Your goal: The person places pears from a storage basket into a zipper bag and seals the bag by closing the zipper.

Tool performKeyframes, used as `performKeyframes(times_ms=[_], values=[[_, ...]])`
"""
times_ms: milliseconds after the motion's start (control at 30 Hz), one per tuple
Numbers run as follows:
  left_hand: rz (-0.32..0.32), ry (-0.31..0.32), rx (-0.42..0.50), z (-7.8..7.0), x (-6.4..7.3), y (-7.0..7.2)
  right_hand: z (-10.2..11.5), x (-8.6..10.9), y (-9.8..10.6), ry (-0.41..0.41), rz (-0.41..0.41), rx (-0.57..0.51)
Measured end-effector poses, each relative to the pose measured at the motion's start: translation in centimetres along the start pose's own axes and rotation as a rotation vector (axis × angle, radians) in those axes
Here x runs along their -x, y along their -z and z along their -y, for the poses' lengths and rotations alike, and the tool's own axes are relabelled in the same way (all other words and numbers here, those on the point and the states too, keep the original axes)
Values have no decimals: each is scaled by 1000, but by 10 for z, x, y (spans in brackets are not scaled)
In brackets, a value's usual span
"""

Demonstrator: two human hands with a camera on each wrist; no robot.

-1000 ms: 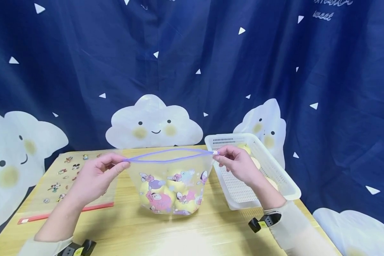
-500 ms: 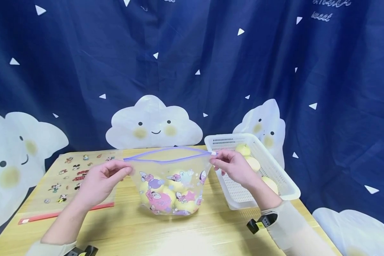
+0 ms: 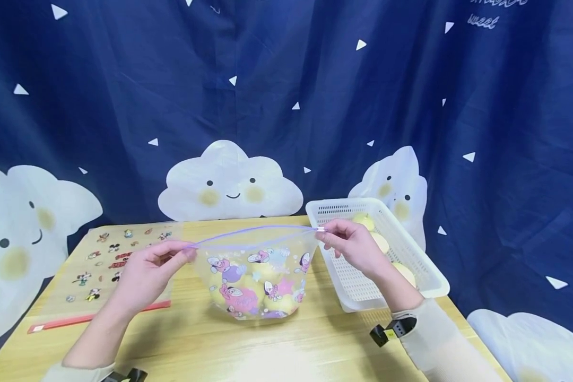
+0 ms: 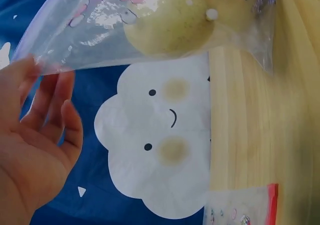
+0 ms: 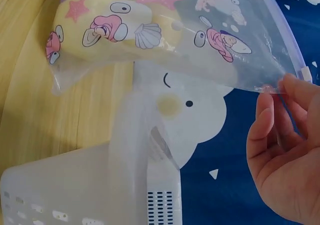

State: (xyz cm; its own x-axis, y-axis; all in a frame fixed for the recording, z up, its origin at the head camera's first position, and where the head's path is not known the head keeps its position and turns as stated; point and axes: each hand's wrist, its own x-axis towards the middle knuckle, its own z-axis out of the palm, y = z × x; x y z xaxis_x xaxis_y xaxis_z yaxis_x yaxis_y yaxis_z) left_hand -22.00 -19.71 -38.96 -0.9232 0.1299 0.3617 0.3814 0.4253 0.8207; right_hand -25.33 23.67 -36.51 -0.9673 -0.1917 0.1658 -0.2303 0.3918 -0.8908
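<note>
A clear zip bag [image 3: 258,281] with pink and purple cartoon prints and a lilac zip edge stands on the wooden table, several yellow-green round fruits [image 4: 170,22] inside it. My left hand [image 3: 150,268] pinches the left top corner of the bag between thumb and fingers. At the opposite top corner my right hand [image 3: 355,244] pinches the edge, right beside the white slider [image 5: 306,74]. Between the two hands the zip edge is stretched out, its two lilac lines parted in the middle.
To the right stands a white perforated basket [image 3: 425,270] with several yellow-green fruits [image 3: 403,273]. Flat on the table [image 3: 196,350] at the left lies another printed bag [image 3: 76,265] with a red zip [image 3: 59,323]. A dark blue curtain [image 3: 267,69] with clouds hangs behind.
The front lip of the bag's mouth has dropped a little and the left corner sits slightly lower. My left hand has shifted slightly lower; the right hand keeps its place.
</note>
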Motion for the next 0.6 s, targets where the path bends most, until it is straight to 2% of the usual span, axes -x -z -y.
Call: performKeyframes(times_ms=[100, 367, 467, 600], values=[[-27, -37, -8, -2, -2, -1, 1, 1, 0, 8, -12, 5], [-27, -28, 1, -2, -2, 0, 3, 2, 0, 26, -11, -5], [-39, -3, 31, -2, -3, 0, 3, 2, 1, 27, -17, 6], [-53, 78, 76, -1, -6, 1, 6, 3, 2, 14, -21, -16]])
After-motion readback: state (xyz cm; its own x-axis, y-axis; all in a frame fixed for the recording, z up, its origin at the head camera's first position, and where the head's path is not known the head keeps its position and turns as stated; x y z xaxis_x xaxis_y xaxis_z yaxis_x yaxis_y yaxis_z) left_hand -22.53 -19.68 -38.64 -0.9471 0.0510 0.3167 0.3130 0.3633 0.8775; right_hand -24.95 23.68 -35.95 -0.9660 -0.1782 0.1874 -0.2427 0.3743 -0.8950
